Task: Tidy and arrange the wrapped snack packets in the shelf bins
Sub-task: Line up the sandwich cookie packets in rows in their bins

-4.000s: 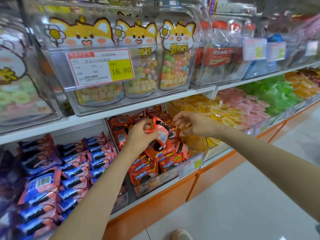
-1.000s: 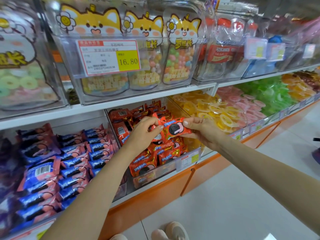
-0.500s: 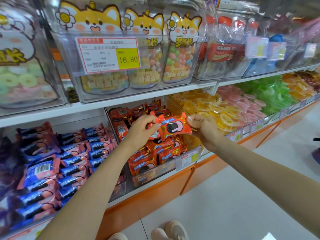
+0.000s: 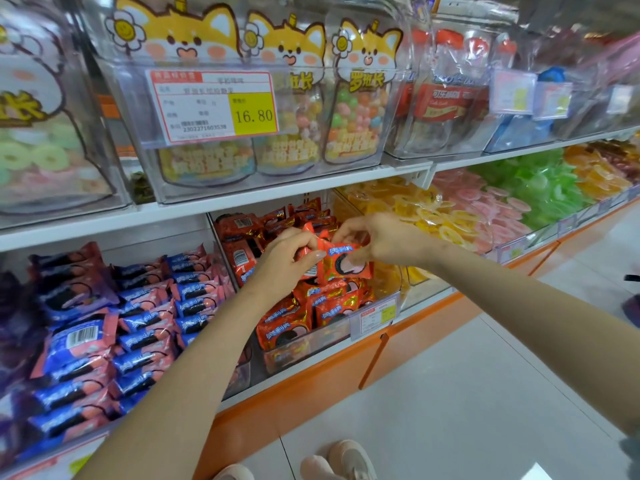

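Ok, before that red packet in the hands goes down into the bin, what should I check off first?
1. Left hand grip on the red packet: ok, thumb and fingers pinch its left end.
2. Right hand grip: ok, fingertips pinch its upper right edge.
3. Facing: ok, the cookie picture faces the camera.
4. Correct bin: ok, the packet hangs over the red-packet bin, not the blue packets or the yellow gummy rings.
5. Free slot beneath: cannot tell, the hands and the packet hide it.
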The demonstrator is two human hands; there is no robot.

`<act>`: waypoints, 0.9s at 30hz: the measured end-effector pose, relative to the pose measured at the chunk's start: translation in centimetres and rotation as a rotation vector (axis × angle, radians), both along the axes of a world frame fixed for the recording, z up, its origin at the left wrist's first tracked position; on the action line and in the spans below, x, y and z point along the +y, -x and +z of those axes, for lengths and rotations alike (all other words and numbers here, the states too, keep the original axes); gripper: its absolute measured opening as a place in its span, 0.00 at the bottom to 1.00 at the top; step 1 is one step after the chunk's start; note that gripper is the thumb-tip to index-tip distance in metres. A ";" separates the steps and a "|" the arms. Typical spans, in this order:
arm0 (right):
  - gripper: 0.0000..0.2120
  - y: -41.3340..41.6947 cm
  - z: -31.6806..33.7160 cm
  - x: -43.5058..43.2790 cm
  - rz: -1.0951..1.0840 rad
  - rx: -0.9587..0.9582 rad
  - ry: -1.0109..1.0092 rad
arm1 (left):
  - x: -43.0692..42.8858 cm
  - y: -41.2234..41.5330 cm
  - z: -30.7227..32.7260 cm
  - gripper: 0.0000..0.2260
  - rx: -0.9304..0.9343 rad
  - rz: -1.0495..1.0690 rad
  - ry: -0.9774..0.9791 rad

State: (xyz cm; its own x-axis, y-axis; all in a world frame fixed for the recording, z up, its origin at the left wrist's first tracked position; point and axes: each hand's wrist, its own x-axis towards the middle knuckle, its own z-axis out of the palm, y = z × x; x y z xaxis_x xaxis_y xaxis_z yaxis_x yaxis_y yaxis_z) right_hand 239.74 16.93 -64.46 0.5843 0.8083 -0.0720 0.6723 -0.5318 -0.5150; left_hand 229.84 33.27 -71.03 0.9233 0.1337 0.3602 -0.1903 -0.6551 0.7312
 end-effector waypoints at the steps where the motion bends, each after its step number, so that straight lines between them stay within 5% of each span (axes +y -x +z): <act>1: 0.15 -0.5 0.1 0.1 0.001 -0.010 0.015 | 0.1 0.0 0.0 0.05 -0.016 0.014 0.007; 6: 0.17 -4.6 1.3 0.0 -0.101 -0.320 0.137 | 1.2 0.5 0.3 0.06 -0.003 0.087 0.011; 11: 0.17 -5.2 -0.8 2.1 0.081 -0.457 0.359 | 1.3 1.1 0.9 0.12 0.018 0.077 0.079; 20: 0.10 -5.1 -4.6 2.6 -0.054 -0.198 0.146 | 1.6 1.3 1.2 0.20 0.018 0.100 0.196; 25: 0.13 -5.1 -5.8 2.8 0.128 -0.746 0.482 | 1.6 1.3 1.3 0.21 0.001 0.125 0.157; 27: 0.14 -5.4 -5.7 2.9 0.163 -0.815 0.540 | 1.6 1.4 1.3 0.21 0.009 0.122 0.156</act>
State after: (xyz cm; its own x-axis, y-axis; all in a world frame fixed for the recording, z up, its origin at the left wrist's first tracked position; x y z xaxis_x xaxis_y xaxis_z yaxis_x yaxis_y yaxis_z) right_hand 245.10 19.83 -70.16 0.5034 0.8604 -0.0799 0.7992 -0.4285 0.4214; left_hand 228.45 34.87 -69.77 0.8999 0.2979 0.3186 -0.1101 -0.5518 0.8267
